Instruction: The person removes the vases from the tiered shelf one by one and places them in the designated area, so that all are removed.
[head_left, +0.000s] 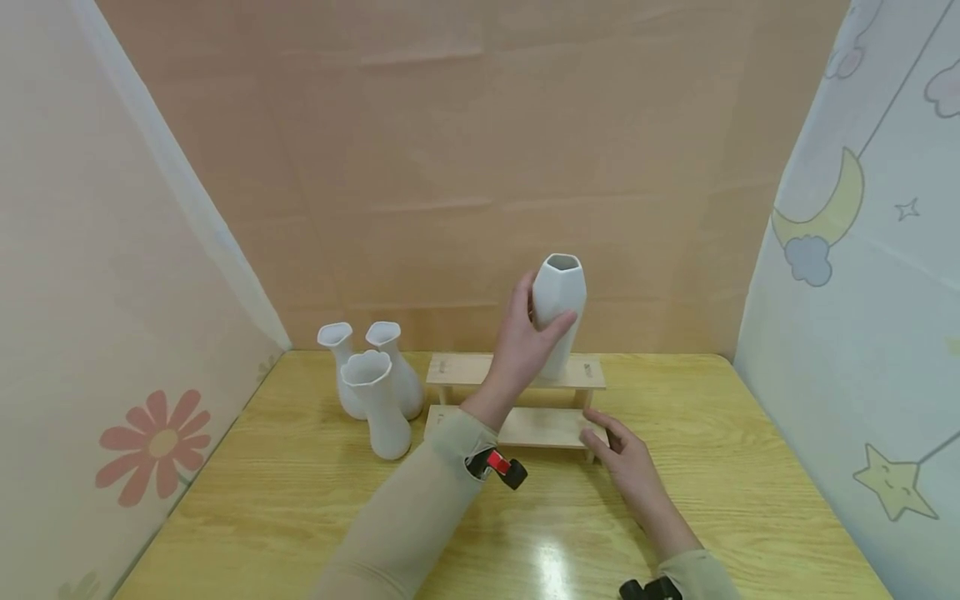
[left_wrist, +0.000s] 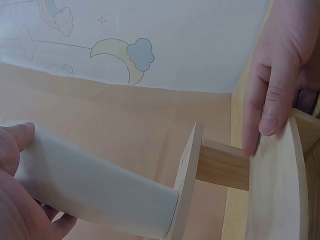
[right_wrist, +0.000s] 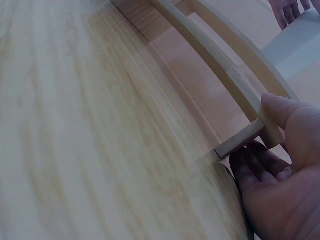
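Note:
My left hand (head_left: 522, 342) grips a tall white faceted vase (head_left: 561, 292) with an open top, thumb on its near side and fingers round the left. In the left wrist view the base of the vase (left_wrist: 105, 185) meets the upper board of a two-tier wooden stand (head_left: 461, 368). At the right end of the lower board, my right hand (head_left: 628, 462) holds the stand. The right wrist view has the thumb of that hand (right_wrist: 295, 170) at the board's edge and its fingers curled by the leg.
Three white vases stand close together left of the stand: a front one with a scalloped rim (head_left: 378, 412), a back left one (head_left: 337, 337) and a back right one (head_left: 401, 375). The wood-grain table (head_left: 262, 517) runs up to a tan backdrop (head_left: 480, 167), with patterned side panels.

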